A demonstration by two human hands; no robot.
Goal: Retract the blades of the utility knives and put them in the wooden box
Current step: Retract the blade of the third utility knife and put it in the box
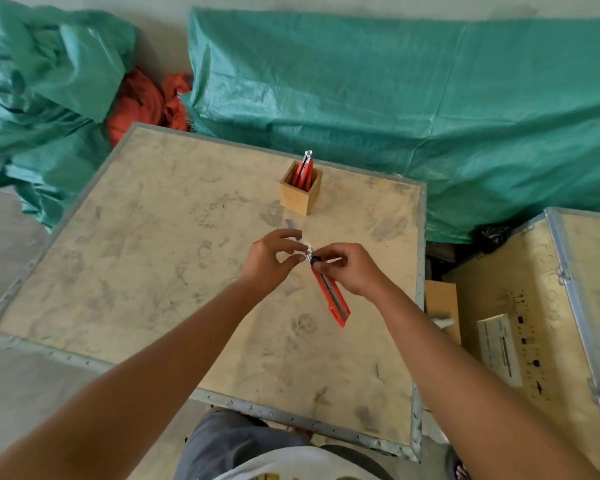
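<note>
A red utility knife [333, 296] is held above the middle of the plywood crate top [146, 258]. My right hand [349, 268] grips its upper body near the black slider. My left hand [274, 258] pinches the metal tip, where a short piece of blade sticks out towards the far side. The knife's rear end points down towards me. Farther back stands a small wooden box [300, 194], upright, with several red utility knives [305, 169] standing in it.
A second plywood crate [541, 306] with a paper label stands to the right, with a gap between the two. Green tarpaulin [395, 98] covers bulky things behind, and red cloth [142, 102] lies at the back left. A small grey scrap [290, 224] lies near the box.
</note>
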